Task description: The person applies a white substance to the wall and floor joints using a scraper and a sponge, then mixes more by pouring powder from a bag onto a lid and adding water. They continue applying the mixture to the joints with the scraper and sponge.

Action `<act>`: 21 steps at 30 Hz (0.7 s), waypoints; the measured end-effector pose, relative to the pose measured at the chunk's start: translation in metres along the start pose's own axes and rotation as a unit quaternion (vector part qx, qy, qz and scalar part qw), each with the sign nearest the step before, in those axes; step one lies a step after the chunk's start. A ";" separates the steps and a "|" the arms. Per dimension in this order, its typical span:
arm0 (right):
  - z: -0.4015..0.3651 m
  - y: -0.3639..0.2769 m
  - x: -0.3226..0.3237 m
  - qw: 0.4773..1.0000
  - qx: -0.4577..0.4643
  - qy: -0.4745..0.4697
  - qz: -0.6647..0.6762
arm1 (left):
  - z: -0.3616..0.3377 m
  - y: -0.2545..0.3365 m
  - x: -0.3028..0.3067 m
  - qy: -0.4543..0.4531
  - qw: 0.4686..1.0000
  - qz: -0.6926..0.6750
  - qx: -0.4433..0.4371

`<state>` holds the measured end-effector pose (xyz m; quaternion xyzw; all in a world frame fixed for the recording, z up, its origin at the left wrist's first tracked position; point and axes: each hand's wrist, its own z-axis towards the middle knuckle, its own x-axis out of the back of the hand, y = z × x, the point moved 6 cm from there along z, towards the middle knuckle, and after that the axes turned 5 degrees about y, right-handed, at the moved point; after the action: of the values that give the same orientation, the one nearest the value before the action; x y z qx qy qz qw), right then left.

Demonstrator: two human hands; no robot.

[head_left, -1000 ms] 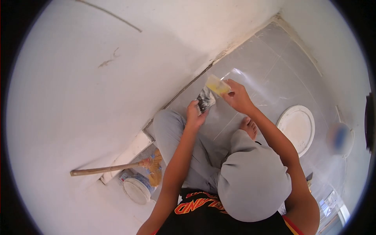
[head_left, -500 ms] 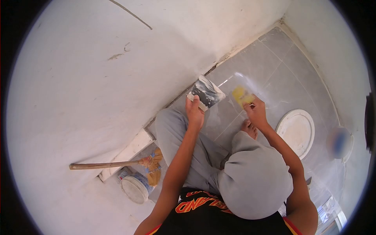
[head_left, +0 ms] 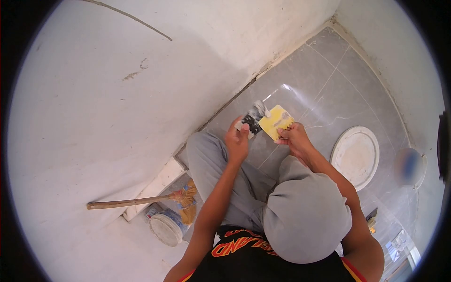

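Observation:
My left hand [head_left: 237,142] is closed around a black putty spreader [head_left: 250,125] smeared with white putty, its thumb pressed on the face. In my right hand [head_left: 298,138] a flat yellow putty spreader [head_left: 276,120] is pinched at its lower edge, with greyish-white smears across it. The two spreaders meet or overlap at their edges, with a dab of white putty between them; exact contact is hard to tell. Both are held above the grey tiled floor, in front of my crossed legs [head_left: 209,155].
A white wall [head_left: 117,108] rises close on the left. To the right, a round white lid [head_left: 355,157] lies on the tiles [head_left: 324,94], with a blurred white-and-blue bucket [head_left: 408,168] beyond. Lower left are a wooden-handled brush broom [head_left: 136,202] and a putty-crusted bucket [head_left: 167,229].
My right hand has brought the yellow spreader left, against the black one. The black spreader has turned in my left hand and now shows less of its face.

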<state>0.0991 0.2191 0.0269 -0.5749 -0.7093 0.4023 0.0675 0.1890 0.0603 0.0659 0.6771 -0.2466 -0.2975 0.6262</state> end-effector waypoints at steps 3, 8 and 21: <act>0.005 -0.006 0.000 0.999 0.018 -0.014 -0.035 | 0.001 0.023 -0.009 -0.071 0.967 0.223 -0.105; 0.020 -0.028 -0.007 0.994 0.080 -0.025 -0.076 | 0.005 0.009 0.015 -0.169 0.880 0.403 -0.185; 0.119 -0.037 -0.063 0.305 0.510 0.100 -0.798 | 0.026 -0.012 0.055 0.028 0.966 0.258 0.008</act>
<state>0.0253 0.1046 -0.0052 0.3845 -0.4632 0.3739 0.7056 0.2084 0.0047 0.0480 0.6033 -0.3979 -0.1052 0.6831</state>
